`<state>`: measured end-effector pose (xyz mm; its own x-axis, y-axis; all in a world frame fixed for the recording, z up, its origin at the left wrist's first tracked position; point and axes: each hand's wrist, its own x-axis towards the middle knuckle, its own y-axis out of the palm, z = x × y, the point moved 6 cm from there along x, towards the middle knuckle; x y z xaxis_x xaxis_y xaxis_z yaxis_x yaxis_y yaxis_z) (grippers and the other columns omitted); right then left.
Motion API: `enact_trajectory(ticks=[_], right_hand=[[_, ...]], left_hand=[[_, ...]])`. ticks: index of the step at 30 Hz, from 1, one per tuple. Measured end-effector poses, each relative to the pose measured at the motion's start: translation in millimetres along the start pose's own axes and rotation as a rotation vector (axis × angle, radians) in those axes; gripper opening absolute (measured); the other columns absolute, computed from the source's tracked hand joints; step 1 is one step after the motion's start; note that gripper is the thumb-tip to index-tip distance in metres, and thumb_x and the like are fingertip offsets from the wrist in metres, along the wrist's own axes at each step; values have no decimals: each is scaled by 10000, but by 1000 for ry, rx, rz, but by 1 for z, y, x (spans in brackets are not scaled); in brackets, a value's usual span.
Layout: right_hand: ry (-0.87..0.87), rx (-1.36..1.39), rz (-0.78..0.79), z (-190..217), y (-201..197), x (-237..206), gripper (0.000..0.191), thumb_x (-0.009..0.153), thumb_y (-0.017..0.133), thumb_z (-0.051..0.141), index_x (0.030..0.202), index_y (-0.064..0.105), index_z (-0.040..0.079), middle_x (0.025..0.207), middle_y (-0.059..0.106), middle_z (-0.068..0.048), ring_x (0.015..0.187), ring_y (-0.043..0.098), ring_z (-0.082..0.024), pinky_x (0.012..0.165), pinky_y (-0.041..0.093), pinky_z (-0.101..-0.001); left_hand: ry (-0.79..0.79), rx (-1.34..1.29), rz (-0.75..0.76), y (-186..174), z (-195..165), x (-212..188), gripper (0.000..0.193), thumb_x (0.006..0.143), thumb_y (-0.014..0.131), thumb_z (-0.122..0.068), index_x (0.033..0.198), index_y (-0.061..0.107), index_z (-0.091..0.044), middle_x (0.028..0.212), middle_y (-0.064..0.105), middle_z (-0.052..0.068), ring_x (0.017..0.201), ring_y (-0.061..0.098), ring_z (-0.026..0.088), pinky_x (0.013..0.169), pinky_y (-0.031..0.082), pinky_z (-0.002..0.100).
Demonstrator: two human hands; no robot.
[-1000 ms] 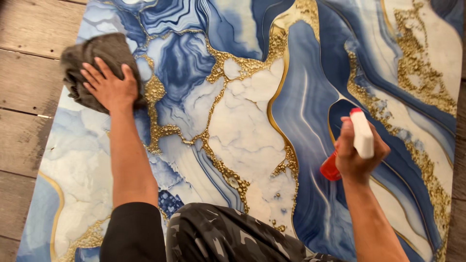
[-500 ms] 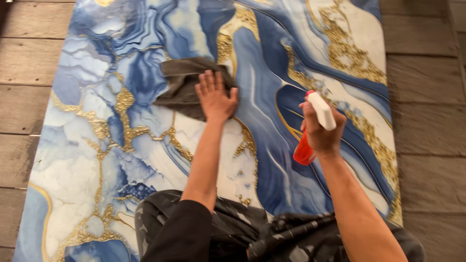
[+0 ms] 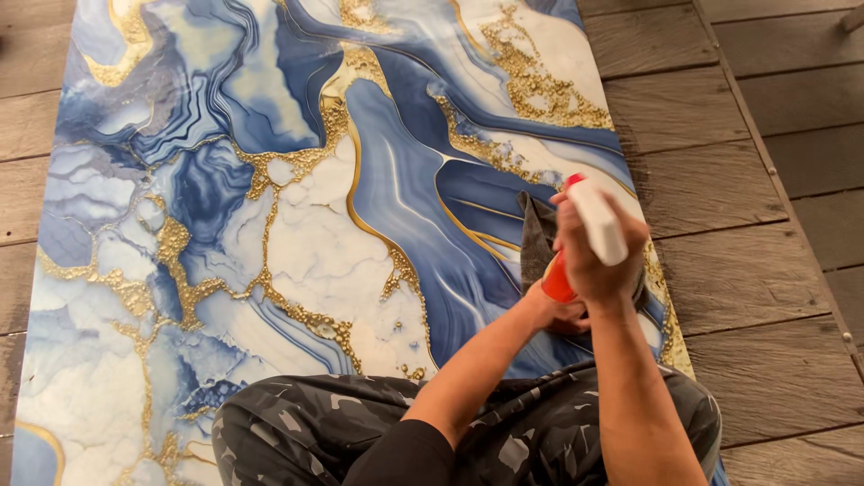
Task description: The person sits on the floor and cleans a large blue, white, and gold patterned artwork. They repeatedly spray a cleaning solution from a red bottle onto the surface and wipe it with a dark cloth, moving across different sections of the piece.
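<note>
My right hand is wrapped tight around a spray bottle with a white head and a red body, held up off the panel and raised above my other hand. My left hand reaches across under it, mostly hidden behind the bottle and my right wrist; it appears to press on the dark grey cloth, though I cannot tell whether its fingers are flat or curled. The cloth lies bunched on the right side of the marble-patterned panel, a glossy sheet of blue, white and gold veins laid flat on the wooden plank floor. I am crouched at the panel's near edge, my knees in camouflage trousers over it, so both arms can reach that side.
</note>
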<state>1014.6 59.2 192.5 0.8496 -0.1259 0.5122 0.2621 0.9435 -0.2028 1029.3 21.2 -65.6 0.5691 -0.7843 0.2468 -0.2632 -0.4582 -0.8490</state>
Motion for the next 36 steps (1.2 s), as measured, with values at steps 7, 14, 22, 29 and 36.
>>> enact_trajectory(ticks=[7,14,22,29,36], right_hand=[[-53,-114,113,11,29,-13,170,1056,668,154,1099,734,2,856,718,-61,625,653,-101,595,515,-257],[-109,-254,212,6,56,-25,162,1057,676,155,1101,740,13,791,706,-43,638,680,-106,612,525,-262],[-45,-171,374,-1,117,-47,180,1100,679,161,1092,745,-6,749,694,-48,603,663,-90,575,517,-232],[-83,-75,444,13,140,-71,197,1090,655,115,1122,700,-74,942,730,-102,633,649,-97,593,530,-241],[-2,70,381,50,118,-82,226,1169,621,87,1107,647,-130,1058,709,-186,642,642,-153,601,517,-267]], left_hand=[[-108,-2,21,-101,107,-84,721,910,589,-554,1525,496,-190,1587,432,141,1480,354,326,1238,239,453],[-752,272,-186,-267,259,-308,745,978,521,-579,1598,371,-194,1688,284,109,1560,237,295,1282,160,429],[-1590,424,-424,-356,236,-649,808,975,402,-638,1648,244,-220,1732,139,57,1591,106,253,1272,86,454],[-2112,358,-757,-350,137,-820,855,983,358,-629,1661,151,-150,1738,63,104,1602,39,257,1287,34,415],[-2121,394,-830,-343,123,-838,867,1018,335,-569,1659,96,-37,1735,0,159,1607,-16,296,1294,-6,432]])
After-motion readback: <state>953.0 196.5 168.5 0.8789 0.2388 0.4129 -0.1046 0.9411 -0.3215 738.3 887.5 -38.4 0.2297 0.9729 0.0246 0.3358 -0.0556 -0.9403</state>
